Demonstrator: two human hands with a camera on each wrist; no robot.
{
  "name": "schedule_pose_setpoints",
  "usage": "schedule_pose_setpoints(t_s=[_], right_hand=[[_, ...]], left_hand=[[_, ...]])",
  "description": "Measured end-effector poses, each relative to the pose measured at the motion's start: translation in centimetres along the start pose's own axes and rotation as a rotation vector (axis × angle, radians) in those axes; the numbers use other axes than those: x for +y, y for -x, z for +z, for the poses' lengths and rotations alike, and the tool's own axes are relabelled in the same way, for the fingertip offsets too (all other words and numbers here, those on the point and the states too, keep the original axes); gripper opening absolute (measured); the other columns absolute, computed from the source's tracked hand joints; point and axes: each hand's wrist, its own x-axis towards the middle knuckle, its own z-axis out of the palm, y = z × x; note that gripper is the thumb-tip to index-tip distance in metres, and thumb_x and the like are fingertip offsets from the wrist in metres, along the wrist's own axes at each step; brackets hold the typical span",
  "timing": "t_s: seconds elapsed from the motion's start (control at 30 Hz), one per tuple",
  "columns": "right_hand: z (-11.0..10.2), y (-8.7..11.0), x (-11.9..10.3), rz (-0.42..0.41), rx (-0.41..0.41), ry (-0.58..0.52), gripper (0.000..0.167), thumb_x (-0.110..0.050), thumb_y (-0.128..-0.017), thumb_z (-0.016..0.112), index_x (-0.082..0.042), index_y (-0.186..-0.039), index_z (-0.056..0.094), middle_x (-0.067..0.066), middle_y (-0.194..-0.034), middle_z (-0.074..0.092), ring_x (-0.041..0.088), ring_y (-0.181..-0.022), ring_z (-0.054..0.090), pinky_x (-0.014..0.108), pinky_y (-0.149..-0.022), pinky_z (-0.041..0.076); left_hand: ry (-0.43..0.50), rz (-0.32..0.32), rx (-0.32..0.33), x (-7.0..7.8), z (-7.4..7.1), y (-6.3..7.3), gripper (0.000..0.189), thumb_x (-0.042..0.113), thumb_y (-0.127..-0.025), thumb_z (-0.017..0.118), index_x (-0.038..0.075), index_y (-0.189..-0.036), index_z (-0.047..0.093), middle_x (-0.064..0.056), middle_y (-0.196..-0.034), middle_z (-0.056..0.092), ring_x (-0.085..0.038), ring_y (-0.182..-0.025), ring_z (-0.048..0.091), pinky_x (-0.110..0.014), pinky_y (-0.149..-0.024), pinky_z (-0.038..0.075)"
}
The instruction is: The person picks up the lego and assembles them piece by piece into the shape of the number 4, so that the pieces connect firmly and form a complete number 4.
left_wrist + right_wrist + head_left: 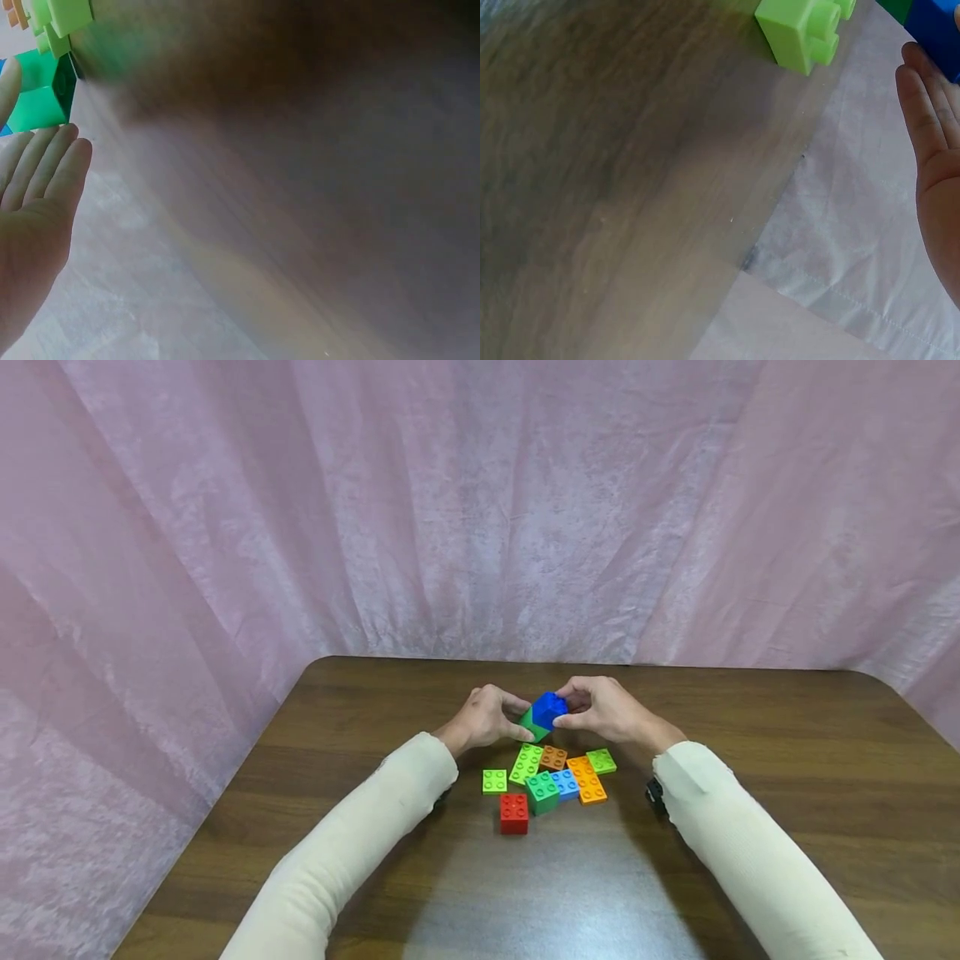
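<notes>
Both hands meet over the far side of the loose bricks, each holding part of one tilted pair. My left hand pinches a green brick between thumb and fingers. Against it lies a dark blue brick, gripped by my right hand from the other side. In the left wrist view, the green brick sits between the thumb and the extended fingers. The right wrist view catches only part of the blue brick at its edge, above the fingertips.
Nearer me on the brown table lie a long lime brick, a brown one, an orange one, two small lime ones, a light blue one, a green one and a red one. A pink curtain hangs behind.
</notes>
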Motion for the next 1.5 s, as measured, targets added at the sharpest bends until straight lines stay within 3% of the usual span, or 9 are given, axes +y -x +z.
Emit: schedule_pose_setpoints(t_s=[0.2,0.43,0.67,0.83,1.07,1.27,1.5], right_hand=[[-0.4,0.2,0.2,-0.002,0.015,0.02,0.035,-0.009,-0.087,0.079,0.003,-0.116,0.064,0.018,-0.108,0.072,0.031,-0.099,0.069,0.046,-0.09,0.055],[-1.0,0.7,0.1,0.001,0.025,0.03,0.035,-0.009,-0.087,0.079,0.003,-0.117,0.065,0.016,-0.106,0.072,0.029,-0.097,0.069,0.046,-0.089,0.055],[-1.4,0.9,0.1,-0.004,0.016,0.033,0.035,-0.011,-0.088,0.078,0.003,-0.117,0.065,0.016,-0.105,0.071,0.029,-0.098,0.069,0.047,-0.091,0.054],[-1.5,1.1,0.3,0.005,0.005,0.053,0.036,-0.013,-0.088,0.078,0.002,-0.119,0.066,0.015,-0.104,0.072,0.028,-0.097,0.068,0.047,-0.09,0.054],[-1.3,1.4,0.5,-0.017,0.019,0.067,0.039,-0.011,-0.087,0.078,0.003,-0.121,0.066,0.015,-0.104,0.071,0.027,-0.095,0.068,0.046,-0.086,0.055],[-1.2,1.4,0.5,-0.031,0.035,0.053,0.04,-0.008,-0.087,0.078,0.005,-0.122,0.064,0.018,-0.105,0.071,0.03,-0.096,0.068,0.048,-0.088,0.055],[-0.9,1.1,0.6,-0.017,0.045,0.033,0.039,-0.012,-0.087,0.08,0.005,-0.118,0.065,0.015,-0.104,0.071,0.027,-0.094,0.068,0.045,-0.087,0.055]], left_hand=[[0.009,0.007,-0.003,-0.2,-0.4,0.5,0.048,0.019,-0.076,0.089,0.007,-0.12,0.074,-0.004,-0.112,0.074,-0.021,-0.114,0.064,-0.035,-0.095,0.052],[0.007,0.023,-0.032,-0.7,-0.6,1.5,0.04,0.019,-0.074,0.09,0.006,-0.11,0.077,-0.001,-0.099,0.076,-0.012,-0.092,0.071,-0.028,-0.083,0.056],[-0.043,0.017,-0.079,-0.7,0.2,2.5,0.037,0.02,-0.072,0.092,0.007,-0.104,0.079,0.001,-0.091,0.076,-0.008,-0.084,0.069,-0.025,-0.077,0.056],[-0.067,0.055,-0.073,-0.7,0.7,2.6,0.032,0.018,-0.071,0.092,0.007,-0.098,0.079,0.0,-0.087,0.076,-0.006,-0.077,0.069,-0.021,-0.071,0.055],[-0.073,0.064,-0.061,-0.8,0.6,2.6,0.025,0.01,-0.075,0.089,0.007,-0.098,0.079,-0.002,-0.089,0.076,-0.008,-0.078,0.071,-0.02,-0.071,0.055],[-0.122,0.05,-0.037,-0.9,0.0,2.6,0.024,0.008,-0.083,0.082,0.01,-0.107,0.079,0.0,-0.1,0.076,-0.017,-0.104,0.067,-0.031,-0.088,0.054],[-0.197,0.083,-0.049,-1.2,-0.3,2.9,0.038,0.023,-0.072,0.092,0.007,-0.103,0.078,0.0,-0.093,0.075,-0.011,-0.086,0.067,-0.024,-0.076,0.054]])
